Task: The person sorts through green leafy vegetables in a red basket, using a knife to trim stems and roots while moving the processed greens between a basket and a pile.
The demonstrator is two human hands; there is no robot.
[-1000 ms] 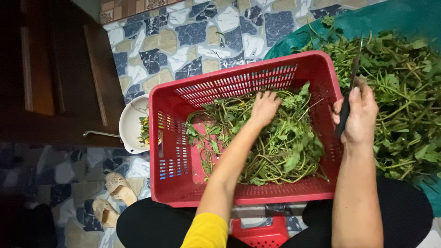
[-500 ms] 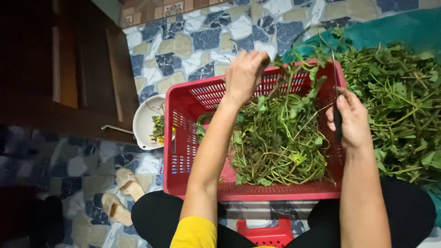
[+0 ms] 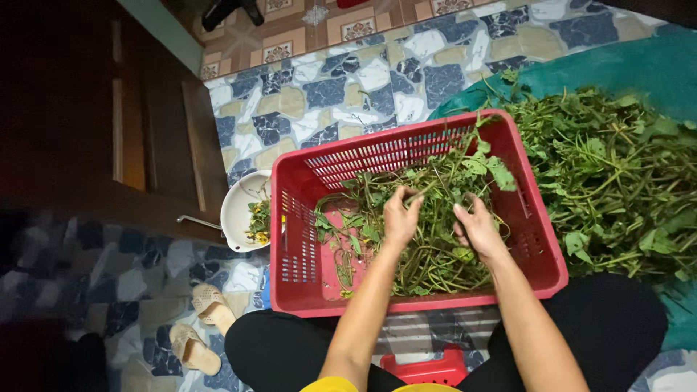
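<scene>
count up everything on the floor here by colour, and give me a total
Red: 2, the crate and the small stool
Green: 2, the stems in the crate and the loose heap
Teal: 1, the sheet
White: 1, the pan
Beige: 2, the sandals
Total: 8

A home, floor-level work spot. Patterned tiled floor in blue, cream and brown, dark wooden door along its left edge, pair of woven slippers near the lower left corner, white pan of trimmings beside a red plastic crate, low red stool underneath.
</scene>
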